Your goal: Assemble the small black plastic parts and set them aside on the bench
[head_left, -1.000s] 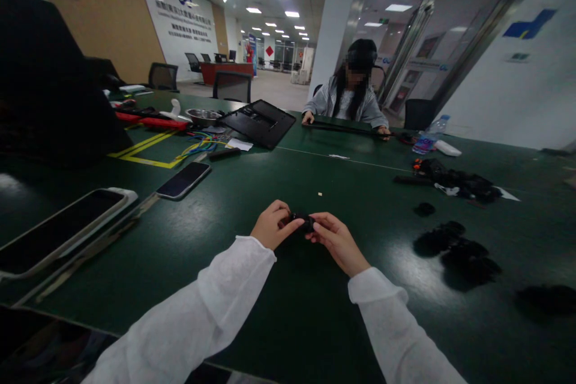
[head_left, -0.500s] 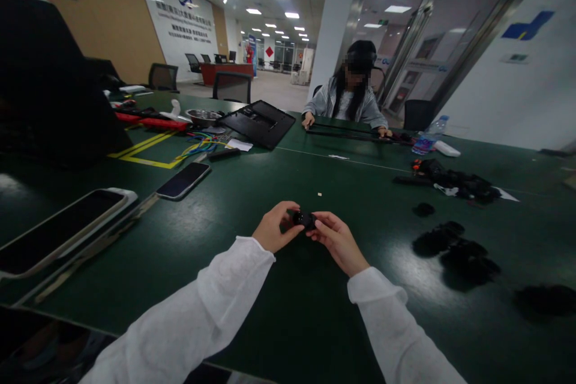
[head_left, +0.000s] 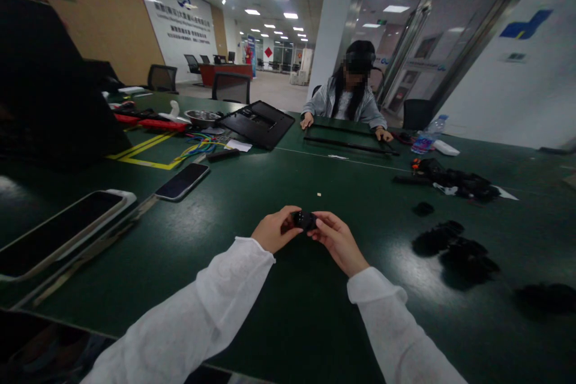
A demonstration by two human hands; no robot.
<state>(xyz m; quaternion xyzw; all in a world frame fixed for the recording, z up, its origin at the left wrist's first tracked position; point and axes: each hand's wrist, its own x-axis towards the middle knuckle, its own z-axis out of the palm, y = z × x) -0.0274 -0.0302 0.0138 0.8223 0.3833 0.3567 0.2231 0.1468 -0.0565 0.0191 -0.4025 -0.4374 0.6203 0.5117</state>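
A small black part (head_left: 306, 220) with a few light dots on it is held between both hands, above the green table (head_left: 243, 192). Its exact kind is too small to make out. My left hand (head_left: 276, 230) pinches it from the left with thumb and fingers. From the right, the fingertips of my right hand (head_left: 336, 239) close on its other side. My fingers cover parts of it. A tiny pale piece (head_left: 319, 194) lies on the table just beyond my hands.
Several black parts (head_left: 468, 261) lie to the right, with a dark pile (head_left: 468, 183) behind them. Two phone-like devices (head_left: 183, 181) rest at left. Across the table a person (head_left: 348, 96) holds a black frame (head_left: 351, 145). A black panel (head_left: 256, 123) and a bottle (head_left: 429, 134) stand near.
My hands stay in nearly the same place, with the black part turned slightly between them. Across the table, the person's black frame has tilted, its near bar now lower and closer.
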